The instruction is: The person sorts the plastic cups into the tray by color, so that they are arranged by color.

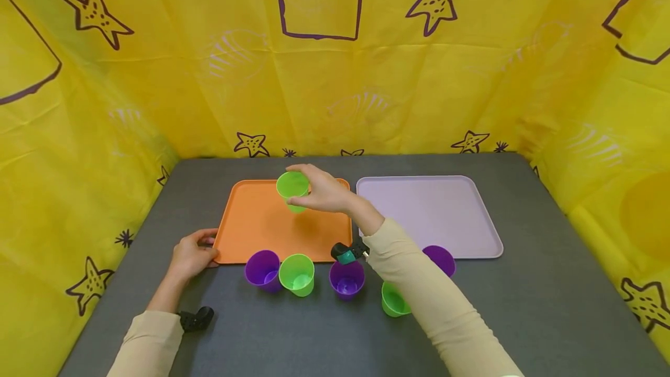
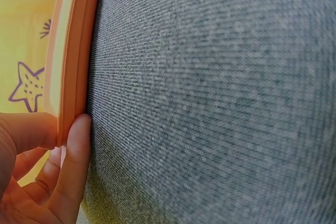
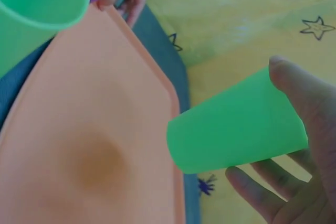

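My right hand [image 1: 328, 192] grips a green cup [image 1: 293, 187] between thumb and fingers, above the orange tray [image 1: 251, 220]. In the right wrist view the held cup [image 3: 236, 124] is off the tray, its shadow falling on the tray's surface. My left hand [image 1: 191, 255] pinches the orange tray's near left corner. The left wrist view shows the thumb [image 2: 31, 130] on one side of the tray's rim [image 2: 76, 66] and a finger on the other. Near the front edge of this tray stand a purple cup [image 1: 262, 269] and a green cup [image 1: 296, 275].
A pale lilac tray [image 1: 429, 214] lies to the right. In front of the trays are another purple cup [image 1: 347, 280], a green cup [image 1: 392, 300] and a purple cup [image 1: 441, 259], the last two partly hidden by my right sleeve. Yellow cloth [image 1: 314, 92] surrounds the grey table [image 1: 293, 336].
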### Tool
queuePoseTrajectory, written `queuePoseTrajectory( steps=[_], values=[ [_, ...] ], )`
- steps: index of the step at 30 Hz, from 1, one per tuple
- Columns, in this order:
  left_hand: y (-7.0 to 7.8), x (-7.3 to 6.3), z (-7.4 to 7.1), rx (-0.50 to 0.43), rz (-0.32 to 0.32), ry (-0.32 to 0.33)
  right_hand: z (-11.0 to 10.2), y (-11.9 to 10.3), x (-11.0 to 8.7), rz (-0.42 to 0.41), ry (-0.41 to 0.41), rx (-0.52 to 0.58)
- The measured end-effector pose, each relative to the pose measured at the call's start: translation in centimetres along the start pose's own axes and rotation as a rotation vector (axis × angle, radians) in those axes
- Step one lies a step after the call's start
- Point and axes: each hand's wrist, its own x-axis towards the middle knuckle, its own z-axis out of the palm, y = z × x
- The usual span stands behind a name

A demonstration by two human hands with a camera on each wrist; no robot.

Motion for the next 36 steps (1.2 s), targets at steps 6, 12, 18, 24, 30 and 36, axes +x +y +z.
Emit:
queuePoseTrajectory(
  steps=[6, 12, 18, 24, 30, 36],
  values=[
    [-0.2, 0.2, 0.0, -0.011, 0.007, -0.005, 1.7, -0.3, 1.3, 0.022, -0.039, 0.031],
    [-0.2, 0.2, 0.0, -0.017, 0.007, -0.004, 3.1, -0.6, 2.6, 0.059, -0.061, 0.046],
    [-0.3, 0.2, 0.0, -0.013, -0.008, -0.004, 4.3, -0.6, 3.6, 0.037, -0.085, 0.03],
    [-0.2, 0.2, 0.0, -0.018, -0.015, -0.004, 4.9, -0.9, 4.5, 0.051, -0.113, 0.021],
    [-0.3, 0.3, 0.0, -0.018, -0.021, -0.004, 5.9, -1.1, 5.4, 0.089, -0.143, 0.036],
    [-0.3, 0.2, 0.0, -0.02, -0.02, -0.003, 7.0, -1.5, 6.1, 0.117, -0.16, 0.052]
  ],
)
